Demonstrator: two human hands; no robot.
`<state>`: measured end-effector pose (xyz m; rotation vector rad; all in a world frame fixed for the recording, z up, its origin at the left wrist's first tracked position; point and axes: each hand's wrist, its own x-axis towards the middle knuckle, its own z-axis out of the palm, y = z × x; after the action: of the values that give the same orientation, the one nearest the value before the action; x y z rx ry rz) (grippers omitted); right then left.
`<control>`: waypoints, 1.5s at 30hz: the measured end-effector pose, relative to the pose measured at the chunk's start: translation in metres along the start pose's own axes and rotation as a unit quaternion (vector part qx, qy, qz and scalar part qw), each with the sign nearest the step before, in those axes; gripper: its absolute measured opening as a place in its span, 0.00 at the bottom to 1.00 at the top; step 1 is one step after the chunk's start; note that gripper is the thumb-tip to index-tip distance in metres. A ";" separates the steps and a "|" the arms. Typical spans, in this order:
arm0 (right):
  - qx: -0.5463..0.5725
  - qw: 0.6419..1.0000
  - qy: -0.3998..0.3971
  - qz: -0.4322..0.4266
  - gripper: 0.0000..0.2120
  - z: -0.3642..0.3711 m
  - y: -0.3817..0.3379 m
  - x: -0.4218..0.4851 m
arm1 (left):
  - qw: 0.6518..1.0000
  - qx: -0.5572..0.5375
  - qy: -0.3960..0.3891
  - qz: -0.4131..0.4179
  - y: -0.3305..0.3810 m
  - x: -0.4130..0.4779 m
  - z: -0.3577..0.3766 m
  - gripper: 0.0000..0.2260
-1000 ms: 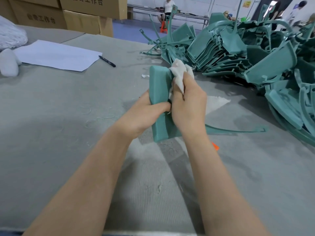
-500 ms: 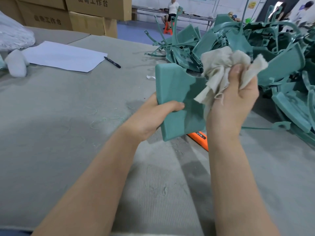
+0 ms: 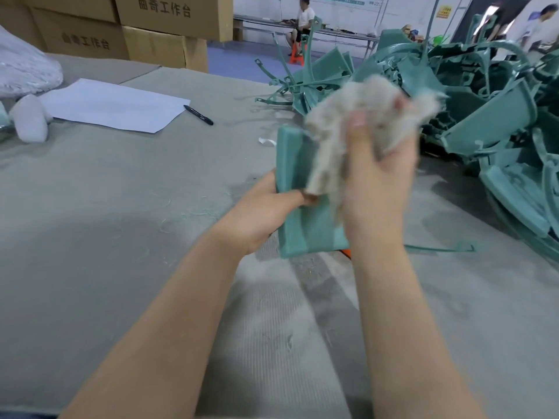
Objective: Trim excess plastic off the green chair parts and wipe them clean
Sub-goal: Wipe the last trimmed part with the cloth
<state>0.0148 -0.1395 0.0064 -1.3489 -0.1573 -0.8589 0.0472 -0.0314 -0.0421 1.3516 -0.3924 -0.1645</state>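
My left hand (image 3: 266,211) grips a flat green chair part (image 3: 308,228) by its left edge and holds it upright above the grey table (image 3: 106,222). My right hand (image 3: 378,176) is closed on a crumpled off-white cloth (image 3: 357,116), blurred with motion, raised in front of the part's upper right. A strip of the cloth hangs down across the part's face. An orange tool (image 3: 346,252) peeks out on the table just under the part, mostly hidden.
A big heap of green chair parts (image 3: 484,116) fills the table's right side, with a thin green trimmed strip (image 3: 438,247) lying near it. White paper (image 3: 115,105), a black pen (image 3: 198,114) and cardboard boxes (image 3: 151,31) sit at the far left. People are in the background.
My right hand with the cloth lifted off the part, then came back down and left against its face. My left hand turned the part and kept hold of it.
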 end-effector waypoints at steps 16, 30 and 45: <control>-0.273 0.945 -0.172 -0.053 0.13 0.011 0.021 -0.012 | 0.996 0.060 -0.045 0.056 0.001 -0.003 -0.002 0.15; -0.375 0.908 -0.185 -0.024 0.20 0.001 0.029 0.002 | 0.998 0.053 -0.019 0.029 0.003 -0.001 -0.011 0.11; -0.274 0.931 -0.226 -0.086 0.16 0.010 0.024 -0.015 | 0.999 0.018 -0.027 0.042 0.002 -0.001 -0.006 0.15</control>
<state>0.0227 -0.1242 -0.0183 -2.0781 -0.4226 -0.7499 0.0486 -0.0256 -0.0411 1.3662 -0.4978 -0.1251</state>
